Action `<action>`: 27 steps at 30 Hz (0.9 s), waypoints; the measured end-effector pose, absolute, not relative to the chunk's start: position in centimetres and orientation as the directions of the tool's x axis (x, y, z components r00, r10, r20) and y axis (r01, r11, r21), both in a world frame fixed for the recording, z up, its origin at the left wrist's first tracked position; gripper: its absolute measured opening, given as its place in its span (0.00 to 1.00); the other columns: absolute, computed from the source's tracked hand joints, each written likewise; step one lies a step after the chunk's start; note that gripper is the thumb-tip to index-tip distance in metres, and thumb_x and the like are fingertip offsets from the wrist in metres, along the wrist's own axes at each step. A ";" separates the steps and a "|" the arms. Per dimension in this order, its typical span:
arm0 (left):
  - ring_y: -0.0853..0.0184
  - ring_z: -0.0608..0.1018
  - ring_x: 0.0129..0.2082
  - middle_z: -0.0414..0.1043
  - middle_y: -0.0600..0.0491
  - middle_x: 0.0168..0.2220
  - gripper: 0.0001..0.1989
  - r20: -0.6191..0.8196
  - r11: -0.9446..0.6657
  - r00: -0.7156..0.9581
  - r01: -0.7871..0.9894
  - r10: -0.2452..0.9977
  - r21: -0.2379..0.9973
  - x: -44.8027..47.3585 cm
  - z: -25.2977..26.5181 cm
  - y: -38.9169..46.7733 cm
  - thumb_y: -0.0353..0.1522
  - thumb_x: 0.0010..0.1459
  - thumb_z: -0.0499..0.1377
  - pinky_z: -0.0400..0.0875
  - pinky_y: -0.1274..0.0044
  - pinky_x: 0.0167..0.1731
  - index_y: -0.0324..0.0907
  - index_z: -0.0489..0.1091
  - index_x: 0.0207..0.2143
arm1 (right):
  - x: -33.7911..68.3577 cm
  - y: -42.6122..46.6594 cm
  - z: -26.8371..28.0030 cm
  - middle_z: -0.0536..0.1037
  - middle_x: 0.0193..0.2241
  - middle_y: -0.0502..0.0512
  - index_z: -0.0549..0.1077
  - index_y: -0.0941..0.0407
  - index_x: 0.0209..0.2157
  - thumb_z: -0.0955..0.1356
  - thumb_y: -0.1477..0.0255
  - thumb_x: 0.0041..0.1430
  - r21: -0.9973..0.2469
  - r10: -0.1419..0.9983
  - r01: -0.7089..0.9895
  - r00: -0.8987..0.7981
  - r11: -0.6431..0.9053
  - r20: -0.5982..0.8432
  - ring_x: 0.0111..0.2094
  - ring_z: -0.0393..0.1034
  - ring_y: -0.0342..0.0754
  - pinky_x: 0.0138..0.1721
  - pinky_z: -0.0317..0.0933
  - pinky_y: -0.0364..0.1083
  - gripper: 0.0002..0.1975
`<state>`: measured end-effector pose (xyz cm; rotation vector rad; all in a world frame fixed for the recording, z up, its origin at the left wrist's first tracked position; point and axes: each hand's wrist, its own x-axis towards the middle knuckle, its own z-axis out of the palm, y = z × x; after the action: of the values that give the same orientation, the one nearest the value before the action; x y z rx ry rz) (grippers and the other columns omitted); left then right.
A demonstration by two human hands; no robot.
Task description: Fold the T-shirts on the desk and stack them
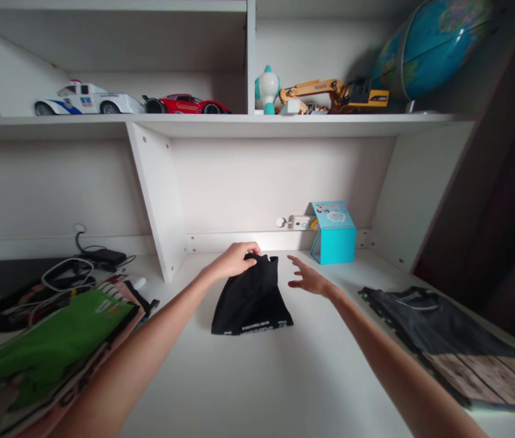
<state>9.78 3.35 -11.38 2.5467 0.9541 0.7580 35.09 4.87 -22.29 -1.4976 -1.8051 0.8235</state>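
A pair of black boxer briefs (252, 298) lies on the white desk, its waistband with pale lettering toward me and the leg end at the far side. My left hand (237, 258) is closed on the far left corner of the fabric, thumb on top and fingers bent over the edge. Just right of the garment, my right hand (307, 278) hovers with its fingers spread, holding nothing and apart from the cloth.
Left on the white desk (248, 389) are a green garment (70, 334) atop other clothes, a white cable and a black laptop (2, 283). Folded grey clothing (440, 319) lies right. A blue desk calendar (337, 243) stands behind. Toys and a globe (431, 48) occupy the shelf above.
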 end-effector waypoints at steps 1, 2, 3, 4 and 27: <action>0.68 0.72 0.35 0.72 0.54 0.34 0.08 0.351 -0.727 0.651 0.496 0.673 0.475 9.7 -11.1 3.0 0.25 0.49 0.54 0.64 0.78 0.36 0.41 0.68 0.33 | 34.6 5.7 -22.2 0.52 0.59 0.64 0.45 0.50 0.60 0.72 0.74 0.43 -0.816 0.983 0.556 -0.170 0.159 0.076 0.51 0.62 0.54 0.41 0.64 0.47 0.46; 0.68 0.72 0.35 0.71 0.54 0.35 0.08 0.337 -0.726 0.664 0.481 0.667 0.491 9.5 -10.9 2.7 0.25 0.49 0.54 0.64 0.79 0.36 0.41 0.68 0.33 | 34.3 6.3 -22.0 0.51 0.60 0.63 0.45 0.50 0.60 0.71 0.74 0.45 -0.831 0.977 0.531 -0.202 0.166 0.067 0.51 0.61 0.53 0.42 0.64 0.47 0.45; 0.69 0.72 0.34 0.71 0.54 0.35 0.08 0.324 -0.725 0.677 0.465 0.661 0.508 9.3 -10.7 2.4 0.25 0.50 0.54 0.64 0.79 0.35 0.40 0.68 0.33 | 34.1 6.9 -21.7 0.53 0.59 0.62 0.47 0.51 0.60 0.70 0.74 0.48 -0.842 0.970 0.510 -0.239 0.173 0.054 0.50 0.62 0.52 0.42 0.64 0.48 0.41; 0.69 0.71 0.34 0.71 0.54 0.35 0.07 0.313 -0.722 0.686 0.451 0.656 0.525 9.0 -10.7 2.2 0.26 0.50 0.54 0.64 0.79 0.34 0.40 0.68 0.34 | 33.9 7.3 -21.5 0.58 0.56 0.61 0.52 0.52 0.58 0.69 0.73 0.50 -0.850 0.959 0.495 -0.280 0.178 0.038 0.48 0.64 0.51 0.42 0.64 0.49 0.35; 0.62 0.71 0.44 0.69 0.49 0.41 0.18 0.257 -0.568 0.527 0.599 0.810 0.565 5.3 -15.4 8.2 0.24 0.45 0.57 0.65 0.72 0.44 0.40 0.65 0.42 | 29.9 -12.6 -10.0 0.68 0.45 0.55 0.66 0.52 0.45 0.62 0.76 0.59 -0.283 0.618 0.567 -0.573 0.773 0.539 0.47 0.63 0.45 0.46 0.61 0.44 0.12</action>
<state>5.28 8.19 -15.36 2.3607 1.1551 0.7056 29.95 -12.62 -10.04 -0.8791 -2.3292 0.1035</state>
